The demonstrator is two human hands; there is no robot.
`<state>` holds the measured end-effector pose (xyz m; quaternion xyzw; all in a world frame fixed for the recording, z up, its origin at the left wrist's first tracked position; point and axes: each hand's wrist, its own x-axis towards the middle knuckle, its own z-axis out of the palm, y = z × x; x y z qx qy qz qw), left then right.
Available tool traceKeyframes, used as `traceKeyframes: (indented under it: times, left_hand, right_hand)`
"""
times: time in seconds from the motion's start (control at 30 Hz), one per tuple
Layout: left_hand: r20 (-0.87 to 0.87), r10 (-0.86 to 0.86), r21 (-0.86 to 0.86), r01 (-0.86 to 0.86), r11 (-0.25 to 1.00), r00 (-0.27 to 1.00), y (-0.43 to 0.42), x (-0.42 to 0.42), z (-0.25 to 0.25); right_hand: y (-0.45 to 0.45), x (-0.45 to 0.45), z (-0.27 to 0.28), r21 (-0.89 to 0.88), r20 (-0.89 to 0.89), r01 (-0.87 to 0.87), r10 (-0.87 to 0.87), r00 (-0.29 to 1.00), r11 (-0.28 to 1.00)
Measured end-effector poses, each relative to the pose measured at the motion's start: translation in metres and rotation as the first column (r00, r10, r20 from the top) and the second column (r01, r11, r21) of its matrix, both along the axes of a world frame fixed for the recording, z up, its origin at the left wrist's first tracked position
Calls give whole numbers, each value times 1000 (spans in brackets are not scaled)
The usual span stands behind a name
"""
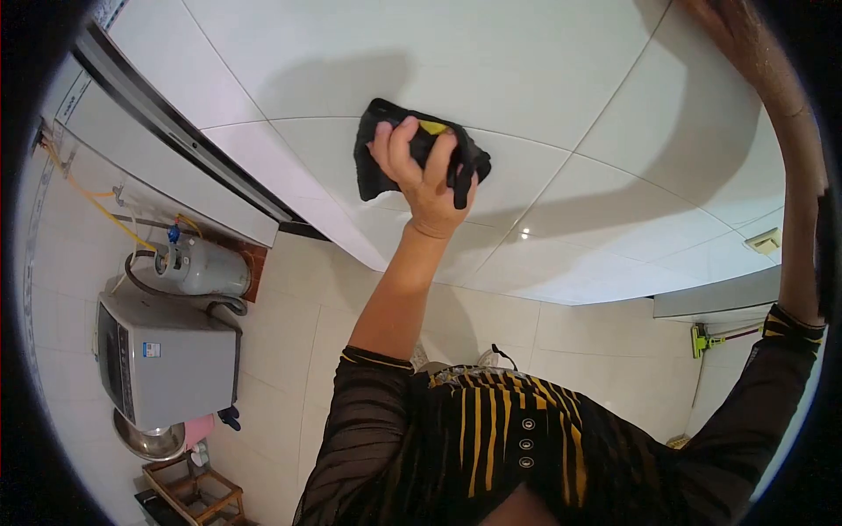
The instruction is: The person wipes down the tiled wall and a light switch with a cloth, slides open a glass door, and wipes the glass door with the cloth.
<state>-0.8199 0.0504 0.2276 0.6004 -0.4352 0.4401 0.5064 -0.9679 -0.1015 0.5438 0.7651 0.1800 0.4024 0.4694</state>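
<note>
As I log the left hand [427, 175], its fingers are bent and closed around a bunched black cloth [373, 175], gripping it against the white tiled wall [535, 79]. Fingertips point up the wall, back of the hand faces my view, thumb side to the right; the cloth spreads out past the fingers on both sides. A small yellow patch [432, 127] shows at the cloth's upper edge, by the fingertips.

Wrist: nearly in line with the left forearm [390, 302], which slants up and slightly right out of a sheer dark sleeve [364, 412].

Right arm: raised high along the right side, forearm [798, 175] leaning inward toward the top. I note the right hand [724, 26] at the upper right, cut by the frame edge; I cannot tell its finger state or whether it touches the wall.

Farther out: a switch plate [763, 241] sits low on the wall, right side. On the left, a gas cylinder [210, 266] stands near a grey boxy appliance [184, 373], with a metal basin [149, 438] and a wooden frame [167, 494] beyond. At far right, a green-headed tool [699, 340].
</note>
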Motion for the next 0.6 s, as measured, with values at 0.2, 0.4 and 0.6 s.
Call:
traceKeyframes:
  times: [0.2, 0.4, 0.6]
  left_hand:
    - [-122, -36, 87, 46, 995, 992, -20, -41, 4]
    - [20, 111, 69, -112, 991, 994, 22, 32, 4]
    - [15, 78, -101, -76, 992, 997, 22, 43, 2]
  right_hand:
    - [-7, -2, 10, -236, 126, 213, -187, 974, 948]
    - [-11, 3, 9, -177, 139, 225, -202, 970, 958]
    - [-6, 11, 6, -115, 129, 234, -219, 967, 965]
